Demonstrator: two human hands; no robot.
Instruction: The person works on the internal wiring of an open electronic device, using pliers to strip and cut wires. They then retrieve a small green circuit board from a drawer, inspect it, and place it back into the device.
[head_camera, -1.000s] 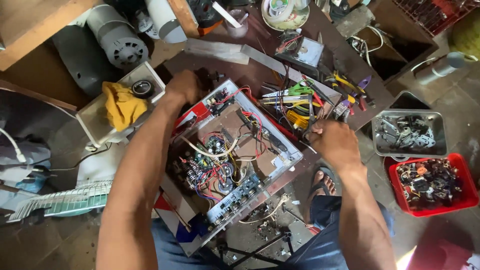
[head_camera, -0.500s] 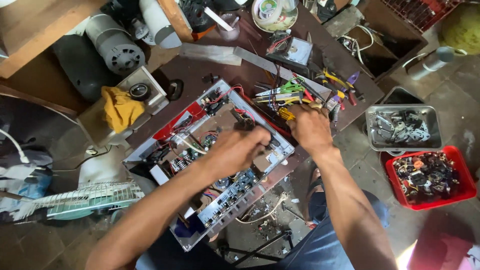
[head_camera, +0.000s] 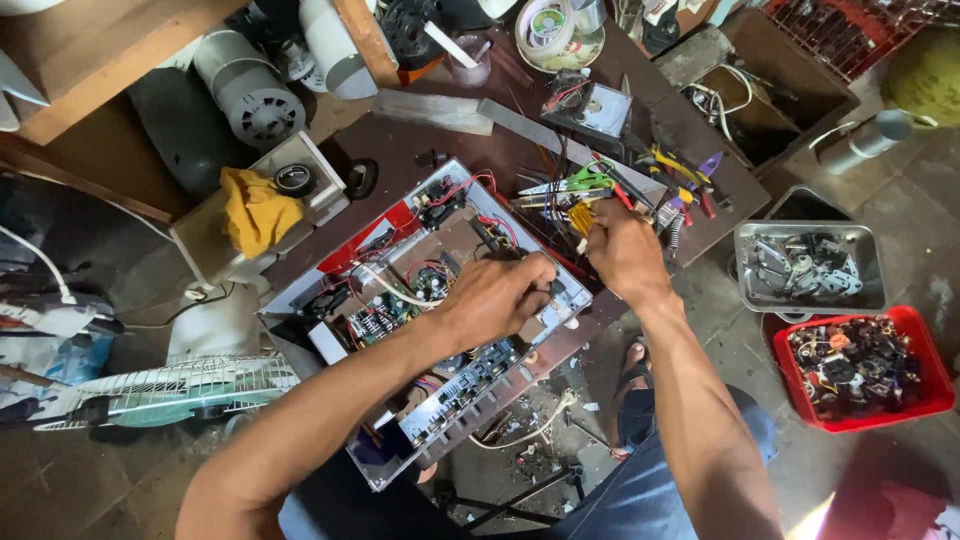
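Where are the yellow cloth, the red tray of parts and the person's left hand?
yellow cloth (head_camera: 255, 208): head view, middle of the folds.
red tray (head_camera: 916, 335): head view, right rim.
left hand (head_camera: 495, 298): head view, back of the hand.

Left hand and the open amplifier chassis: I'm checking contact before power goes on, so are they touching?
Touching. The head view shows the left hand lying down inside the open amplifier chassis, its fingers curled onto the parts near the right wall, with no gap visible.

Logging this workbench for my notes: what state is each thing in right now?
Amplifier chassis: cover off, circuit boards and wiring exposed.
Left hand: inside the chassis, fingers curled on parts.
Right hand: at the chassis edge, closed.
Metal tray: holds metal parts.
Red bin: full of small components.
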